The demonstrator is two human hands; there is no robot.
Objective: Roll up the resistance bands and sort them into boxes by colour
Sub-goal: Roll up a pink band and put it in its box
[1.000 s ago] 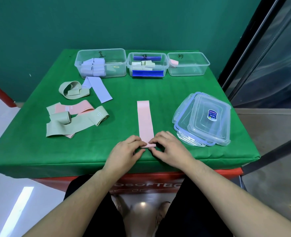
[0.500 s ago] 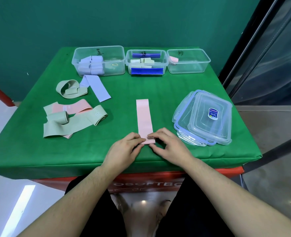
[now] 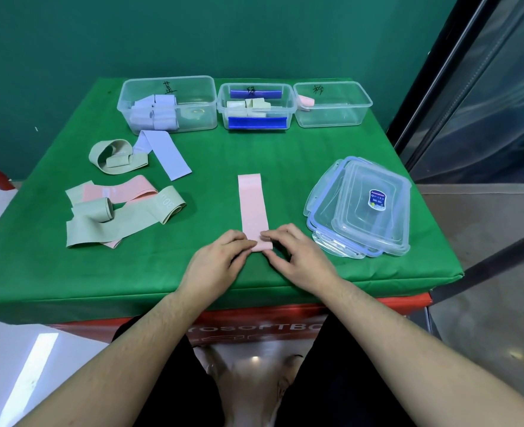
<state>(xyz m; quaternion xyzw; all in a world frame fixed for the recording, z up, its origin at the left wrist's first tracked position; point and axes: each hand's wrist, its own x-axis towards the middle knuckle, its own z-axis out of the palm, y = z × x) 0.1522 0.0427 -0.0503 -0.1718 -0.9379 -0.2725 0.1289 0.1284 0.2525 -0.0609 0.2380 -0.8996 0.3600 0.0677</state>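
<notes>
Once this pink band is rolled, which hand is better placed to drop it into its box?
Probably the right hand: the box holding a pink roll stands at the table's far right, on that hand's side. Both hands pinch the pink band now; the left hand would have to cross over.

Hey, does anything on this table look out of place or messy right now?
Mostly the left side: unrolled green and pink bands lie tangled in a heap, and a green band overlaps a lilac one. The box lids sit in a skewed stack. The pink band being rolled lies straight.
</notes>
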